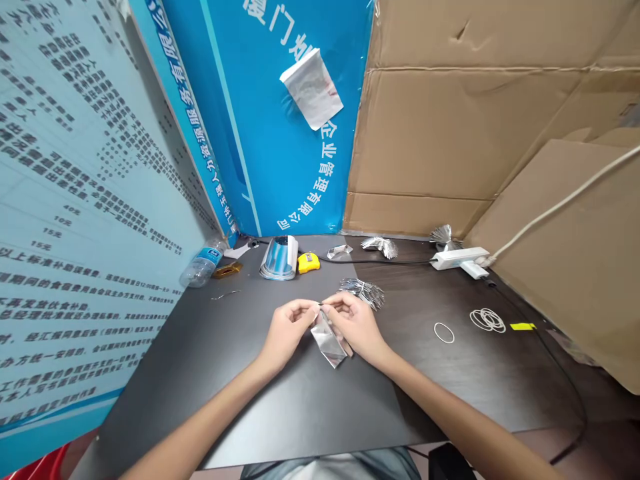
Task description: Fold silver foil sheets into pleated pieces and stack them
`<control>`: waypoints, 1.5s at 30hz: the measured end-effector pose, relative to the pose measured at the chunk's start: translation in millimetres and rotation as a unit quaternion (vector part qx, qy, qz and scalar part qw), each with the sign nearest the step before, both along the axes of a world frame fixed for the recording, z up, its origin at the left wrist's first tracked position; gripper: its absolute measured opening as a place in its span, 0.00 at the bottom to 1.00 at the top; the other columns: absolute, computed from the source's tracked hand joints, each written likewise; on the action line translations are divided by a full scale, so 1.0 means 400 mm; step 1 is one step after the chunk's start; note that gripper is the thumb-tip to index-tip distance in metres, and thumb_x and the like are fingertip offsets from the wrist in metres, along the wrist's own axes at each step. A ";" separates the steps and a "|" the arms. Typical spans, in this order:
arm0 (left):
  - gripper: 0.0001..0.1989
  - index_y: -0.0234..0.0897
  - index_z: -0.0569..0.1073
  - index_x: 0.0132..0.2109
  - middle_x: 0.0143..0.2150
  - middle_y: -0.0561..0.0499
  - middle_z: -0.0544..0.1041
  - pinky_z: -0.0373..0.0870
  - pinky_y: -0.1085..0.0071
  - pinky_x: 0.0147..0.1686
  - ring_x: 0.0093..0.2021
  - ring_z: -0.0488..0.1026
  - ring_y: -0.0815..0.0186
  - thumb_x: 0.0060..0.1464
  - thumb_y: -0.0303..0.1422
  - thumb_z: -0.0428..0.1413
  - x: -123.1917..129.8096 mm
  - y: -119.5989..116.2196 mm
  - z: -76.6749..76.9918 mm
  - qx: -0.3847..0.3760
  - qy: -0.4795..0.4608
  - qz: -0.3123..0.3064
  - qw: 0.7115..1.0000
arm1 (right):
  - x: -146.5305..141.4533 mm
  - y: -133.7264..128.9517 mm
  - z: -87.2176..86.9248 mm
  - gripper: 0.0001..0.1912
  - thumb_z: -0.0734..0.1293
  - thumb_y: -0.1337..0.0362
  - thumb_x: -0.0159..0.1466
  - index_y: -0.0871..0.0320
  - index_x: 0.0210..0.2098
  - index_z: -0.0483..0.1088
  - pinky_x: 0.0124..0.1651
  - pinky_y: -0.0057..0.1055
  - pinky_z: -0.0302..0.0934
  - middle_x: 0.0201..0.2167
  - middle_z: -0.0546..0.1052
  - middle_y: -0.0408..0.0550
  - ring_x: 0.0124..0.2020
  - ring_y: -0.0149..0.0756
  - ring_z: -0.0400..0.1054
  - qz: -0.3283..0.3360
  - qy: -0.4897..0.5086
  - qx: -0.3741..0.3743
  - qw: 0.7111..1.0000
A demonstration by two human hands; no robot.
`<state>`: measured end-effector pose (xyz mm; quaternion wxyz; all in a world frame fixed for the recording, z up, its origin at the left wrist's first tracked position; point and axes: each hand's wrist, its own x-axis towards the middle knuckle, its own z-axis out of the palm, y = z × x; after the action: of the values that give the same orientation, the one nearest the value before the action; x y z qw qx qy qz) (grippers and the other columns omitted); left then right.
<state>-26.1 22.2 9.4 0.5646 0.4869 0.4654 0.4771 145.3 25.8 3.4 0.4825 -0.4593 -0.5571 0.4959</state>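
Both my hands meet above the middle of the dark table (pixel 240 407), pinching the upper end of a silver foil strip (pixel 330 343). My left hand (pixel 293 333) is closed on its left edge, thumb and forefinger together. My right hand (pixel 357 327) grips from the other side, its fingers partly hiding the strip. The strip's lower end hangs down and tilts to the right. Just behind my right hand lies a fanned bundle of foil strips (pixel 364 291).
Along the back stand a clear plastic bottle (pixel 203 265), a roll of shiny film (pixel 279 259), a yellow tape measure (pixel 309 263), more foil bundles (pixel 380 247) and a white power strip (pixel 460 258). White rubber bands (pixel 487 320) lie at right. Printed panels and cardboard (pixel 430 133) wall the table.
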 end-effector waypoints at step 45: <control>0.14 0.33 0.80 0.33 0.28 0.51 0.79 0.68 0.74 0.31 0.29 0.72 0.69 0.57 0.41 0.63 -0.007 -0.018 -0.012 0.043 0.093 0.018 0.995 | 0.017 0.006 -0.013 0.12 0.71 0.55 0.64 0.60 0.35 0.75 0.39 0.28 0.64 0.32 0.77 0.45 0.34 0.32 0.71 0.088 -0.025 -0.032 0.995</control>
<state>-29.0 14.9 4.7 0.4886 0.5447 0.5036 0.4594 152.0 28.3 -1.7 0.4077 -0.4359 -0.5910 0.5427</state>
